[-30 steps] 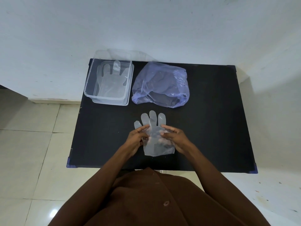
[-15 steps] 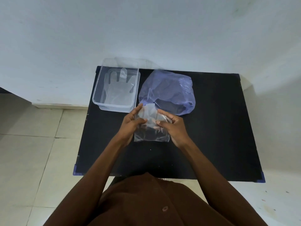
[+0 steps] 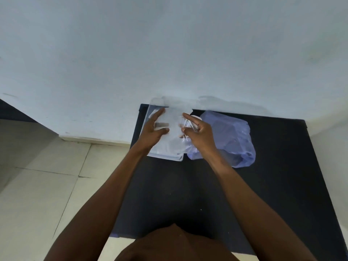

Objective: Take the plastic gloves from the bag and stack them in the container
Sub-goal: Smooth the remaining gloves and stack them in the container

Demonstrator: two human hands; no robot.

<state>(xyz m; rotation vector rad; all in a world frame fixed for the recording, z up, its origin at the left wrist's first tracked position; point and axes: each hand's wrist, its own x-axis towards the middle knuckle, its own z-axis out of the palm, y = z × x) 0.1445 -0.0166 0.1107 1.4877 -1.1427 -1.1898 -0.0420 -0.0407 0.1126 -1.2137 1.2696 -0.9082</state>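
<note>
A clear plastic glove (image 3: 174,127) is stretched between both my hands above the clear plastic container (image 3: 165,157) at the table's far left. My left hand (image 3: 154,130) pinches the glove's left side. My right hand (image 3: 197,132) pinches its right side. The glove blurs against the container, so gloves lying inside are hard to make out. The crumpled bluish plastic bag (image 3: 231,136) lies just right of the container, partly behind my right hand.
The black table (image 3: 263,185) stands against a white wall (image 3: 169,53). Tiled floor (image 3: 47,185) lies to the left. My brown-clothed torso fills the bottom edge.
Both hands lifted the glove off the table's middle and carried it forward and left, from in front of the bag to over the container. My head has tilted, shifting the view.
</note>
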